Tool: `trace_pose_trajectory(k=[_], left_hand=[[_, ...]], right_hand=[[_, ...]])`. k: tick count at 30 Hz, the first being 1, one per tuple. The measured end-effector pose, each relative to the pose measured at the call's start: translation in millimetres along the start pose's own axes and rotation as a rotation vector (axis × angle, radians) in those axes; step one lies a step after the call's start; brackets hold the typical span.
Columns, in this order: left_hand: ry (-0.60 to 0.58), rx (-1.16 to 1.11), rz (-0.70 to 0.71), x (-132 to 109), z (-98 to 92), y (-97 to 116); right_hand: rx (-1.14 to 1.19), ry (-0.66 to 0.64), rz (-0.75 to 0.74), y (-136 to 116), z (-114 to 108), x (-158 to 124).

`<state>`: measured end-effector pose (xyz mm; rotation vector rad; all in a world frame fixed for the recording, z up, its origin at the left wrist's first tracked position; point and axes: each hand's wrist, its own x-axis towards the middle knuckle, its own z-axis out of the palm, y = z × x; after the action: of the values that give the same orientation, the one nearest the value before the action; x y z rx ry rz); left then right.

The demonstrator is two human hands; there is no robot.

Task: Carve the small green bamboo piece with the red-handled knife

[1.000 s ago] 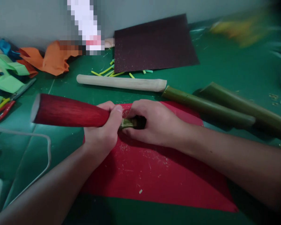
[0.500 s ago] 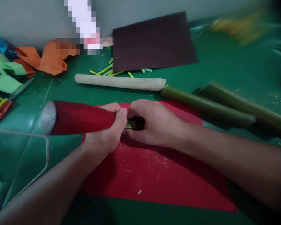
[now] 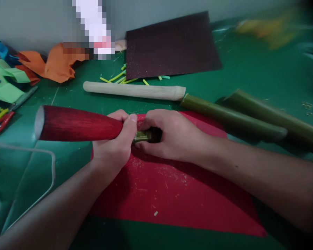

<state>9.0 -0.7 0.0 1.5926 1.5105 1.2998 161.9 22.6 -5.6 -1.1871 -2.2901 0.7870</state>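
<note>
At the far left, about nine o'clock from your hands, red-handled pliers (image 3: 1,121) lie on the bench (image 3: 250,76) beside folds of green paper (image 3: 5,92), and a white cable (image 3: 45,152) loops below them at eight o'clock. Orange paper (image 3: 54,64) sits crumpled at ten o'clock near the wall. The red roll (image 3: 78,124) lies almost level, just above the bench. Its cut end points to nine o'clock and its right end is in your left hand (image 3: 114,146). That hand is closed tight around the roll, with the thumb lying over the top. A short green stub (image 3: 142,136) shows at the roll's right end, in the small gap between your hands. Your right hand (image 3: 172,137) is curled shut over it, fingers folded down, almost touching your left thumb. Both hands are over the upper edge of a red sheet (image 3: 177,201), which lies flat, is dusted with pale flecks and spreads towards five o'clock. At twelve o'clock, beyond your hands, a pale stick (image 3: 133,91) lies across the bench, with yellow-green snippets (image 3: 120,78) just behind it. A dark sheet (image 3: 172,45) lies further back at one o'clock. From the stick's right end, two green bamboo lengths (image 3: 232,118) run side by side out to three o'clock.
</note>
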Motion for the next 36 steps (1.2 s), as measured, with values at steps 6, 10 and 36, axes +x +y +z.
trace_pose_trajectory(k=[6,10,36], left_hand=[[-0.05,0.019,0.034,1.7,-1.3,0.8],[-0.069,0.029,0.089,2.7,-1.4,1.4],[0.05,0.019,-0.033,1.1,3.6,3.3]], right_hand=[[0.001,0.011,-0.007,0.4,-0.1,-0.5],[0.006,0.013,-0.006,0.9,0.1,-0.1],[0.03,0.032,-0.016,1.6,2.7,-0.7]])
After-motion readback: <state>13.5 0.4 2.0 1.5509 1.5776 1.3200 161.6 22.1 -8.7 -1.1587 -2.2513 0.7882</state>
